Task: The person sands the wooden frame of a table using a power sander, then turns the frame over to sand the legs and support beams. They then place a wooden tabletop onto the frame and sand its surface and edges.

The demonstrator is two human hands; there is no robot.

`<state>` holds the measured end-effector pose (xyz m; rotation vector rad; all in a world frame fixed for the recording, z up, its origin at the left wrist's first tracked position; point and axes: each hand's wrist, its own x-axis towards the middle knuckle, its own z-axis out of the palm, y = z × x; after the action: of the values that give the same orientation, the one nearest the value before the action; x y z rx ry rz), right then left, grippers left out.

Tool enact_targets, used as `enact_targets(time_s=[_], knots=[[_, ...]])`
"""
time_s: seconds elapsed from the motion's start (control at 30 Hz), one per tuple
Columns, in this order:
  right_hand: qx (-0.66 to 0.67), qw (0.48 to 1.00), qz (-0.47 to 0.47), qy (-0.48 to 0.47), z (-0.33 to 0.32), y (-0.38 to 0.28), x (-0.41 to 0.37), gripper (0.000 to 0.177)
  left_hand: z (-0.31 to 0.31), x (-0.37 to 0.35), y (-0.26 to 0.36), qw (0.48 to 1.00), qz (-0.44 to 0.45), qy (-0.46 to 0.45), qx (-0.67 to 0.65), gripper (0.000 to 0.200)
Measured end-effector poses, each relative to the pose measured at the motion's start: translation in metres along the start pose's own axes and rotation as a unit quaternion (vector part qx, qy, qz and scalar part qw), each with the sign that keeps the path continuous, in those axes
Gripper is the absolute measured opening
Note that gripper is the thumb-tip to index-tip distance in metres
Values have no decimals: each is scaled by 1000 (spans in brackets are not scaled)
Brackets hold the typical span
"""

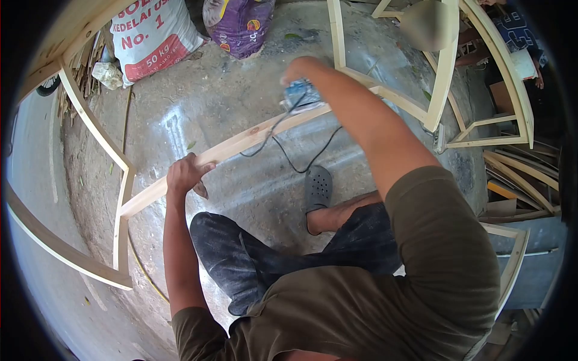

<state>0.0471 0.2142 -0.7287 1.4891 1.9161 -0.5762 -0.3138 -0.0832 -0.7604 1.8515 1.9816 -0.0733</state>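
A long pale wooden rail point(241, 142) runs slantwise across the view, joined at both ends to wooden frame parts. Toward its left end, my left hand point(185, 172) is wrapped over it, thumb on the near side. My right hand point(303, 70) is closed on the top of a blue electric sander point(303, 93), whose base rests on the rail's right part. Some of the fingers on the sander are hidden behind the hand. From the sander, a dark cord point(265, 139) drops across the rail and loops near the floor.
A white and red sack point(153, 45) and a purple sack point(239, 27) stand at the back. Frame legs point(96, 126) rise at left, others point(445, 72) at right. Another person point(518, 36) is at the upper right. Curved wood pieces point(524, 174) lie stacked at right.
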Motion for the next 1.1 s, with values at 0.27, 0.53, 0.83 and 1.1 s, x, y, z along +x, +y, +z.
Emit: enact_targets(time_s=[0.27, 0.53, 0.83, 1.1], knots=[[-78, 952, 192, 225, 56, 346, 83, 45, 39, 7, -22, 988, 39, 143, 32, 74], [76, 971, 25, 223, 47, 233, 7, 69, 56, -4, -36, 966, 78, 247, 18, 47], [138, 901, -100, 399, 108, -116, -154, 81, 88, -44, -11, 834, -2, 533, -146, 15], [141, 874, -226, 407, 128, -341, -208, 83, -157, -254, -140, 647, -163, 734, 129, 32]])
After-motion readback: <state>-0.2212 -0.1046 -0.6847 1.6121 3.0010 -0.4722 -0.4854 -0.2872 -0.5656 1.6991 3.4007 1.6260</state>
